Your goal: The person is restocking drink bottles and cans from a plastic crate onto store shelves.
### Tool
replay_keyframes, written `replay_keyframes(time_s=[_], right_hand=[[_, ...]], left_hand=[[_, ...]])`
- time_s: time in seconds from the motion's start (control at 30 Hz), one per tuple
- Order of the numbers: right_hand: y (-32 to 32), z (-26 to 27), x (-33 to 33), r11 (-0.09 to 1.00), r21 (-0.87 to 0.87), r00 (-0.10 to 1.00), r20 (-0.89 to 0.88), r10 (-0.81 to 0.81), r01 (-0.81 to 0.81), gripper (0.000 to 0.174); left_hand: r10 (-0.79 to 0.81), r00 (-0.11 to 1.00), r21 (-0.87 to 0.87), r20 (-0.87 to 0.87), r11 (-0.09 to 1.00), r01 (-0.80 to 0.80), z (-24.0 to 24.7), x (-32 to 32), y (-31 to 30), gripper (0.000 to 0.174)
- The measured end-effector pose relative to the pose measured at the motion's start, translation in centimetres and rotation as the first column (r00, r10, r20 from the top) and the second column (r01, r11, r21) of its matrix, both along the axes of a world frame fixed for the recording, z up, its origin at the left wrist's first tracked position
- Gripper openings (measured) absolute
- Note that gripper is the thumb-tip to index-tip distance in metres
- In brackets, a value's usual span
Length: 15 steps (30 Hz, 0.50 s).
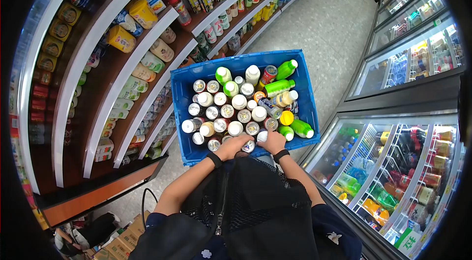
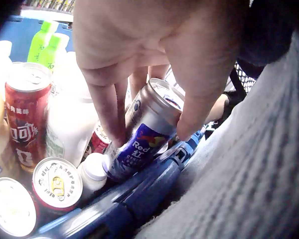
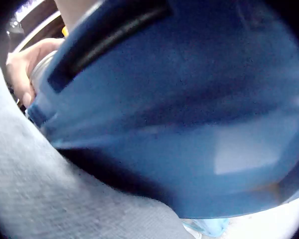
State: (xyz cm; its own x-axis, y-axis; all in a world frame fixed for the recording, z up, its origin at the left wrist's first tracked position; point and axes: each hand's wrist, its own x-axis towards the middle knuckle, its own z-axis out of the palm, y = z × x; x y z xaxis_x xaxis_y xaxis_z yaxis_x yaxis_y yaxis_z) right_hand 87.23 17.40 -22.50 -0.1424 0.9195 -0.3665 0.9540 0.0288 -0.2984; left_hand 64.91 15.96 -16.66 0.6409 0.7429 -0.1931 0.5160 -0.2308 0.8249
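Left hand (image 2: 154, 45) is down on the can (image 2: 148, 127). The fingers (image 2: 109, 112) curl over one side and the thumb clamps the other, so it is a firm pinch across the body. The can lies tilted rather than upright. In the left wrist view its silver top points to the upper right and its blue base dips to the lower left, wedged among its neighbours.

From the head camera that same can (image 1: 248, 147) sits at the very bottom edge of the crate (image 1: 184, 88), hard against the near wall and between the two hands. The left hand comes in from the left of the frame and is clearly the one on it.

Right hand (image 1: 272, 142) hovers just to the right, over the white caps by the rim. Whether its fingers hold anything, I cannot tell. The right wrist view gives only blurred blue crate wall (image 3: 189, 99), with a hand in its upper left corner.

Just beside the can, at the lower left of the left wrist view, stands a small white-capped bottle (image 2: 93, 172). A larger white bottle (image 2: 70, 124) and an upright red can (image 2: 25, 114) stand further left.

Beyond them the crate is packed tight with caps and can tops, and green bottles (image 1: 280, 86) lie flat along its right side. Stocked shelves (image 1: 123, 63) curve up the left of the head view, glass-door coolers (image 1: 408, 63) line the right, and grey floor (image 1: 329, 29) runs between them.
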Motion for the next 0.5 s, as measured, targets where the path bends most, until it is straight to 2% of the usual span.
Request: replay_keyframes(time_s=[0.1, 0.17, 0.27, 0.37, 0.5], right_hand=[[0.1, 0.4, 0.2, 0.999, -0.05, 1.0, 0.006, -0.012, 0.012, 0.063], [-0.3, 0.9, -0.1, 0.998, -0.046, 0.999, -0.004, -0.032, 0.031, 0.061], [-0.5, 2.1, -0.3, 0.987, -0.004, 0.986, 0.028, -0.162, 0.162, 0.062], [-0.2, 1.5, 0.0, 0.98, -0.064, 0.98, 0.063, -0.186, 0.19, 0.062], [0.0, 1.2, 0.1, 0.98, -0.089, 0.982, 0.076, -0.173, 0.18, 0.063]], left_hand=[[-0.035, 0.995, -0.023, 0.091, 0.999, 0.038, -1.0, -0.4, -0.2, 0.063], [-0.058, 0.994, -0.065, 0.093, 0.996, 0.064, 0.0, -0.5, -0.3, 0.063], [-0.039, 0.997, -0.017, 0.067, 0.999, 0.04, 0.2, -0.1, -0.2, 0.061], [-0.036, 0.999, -0.043, -0.011, 0.998, 0.035, 0.6, 0.8, 0.4, 0.062], [-0.114, 0.993, -0.019, 0.011, 0.993, 0.114, -1.6, 0.9, 0.5, 0.061]])
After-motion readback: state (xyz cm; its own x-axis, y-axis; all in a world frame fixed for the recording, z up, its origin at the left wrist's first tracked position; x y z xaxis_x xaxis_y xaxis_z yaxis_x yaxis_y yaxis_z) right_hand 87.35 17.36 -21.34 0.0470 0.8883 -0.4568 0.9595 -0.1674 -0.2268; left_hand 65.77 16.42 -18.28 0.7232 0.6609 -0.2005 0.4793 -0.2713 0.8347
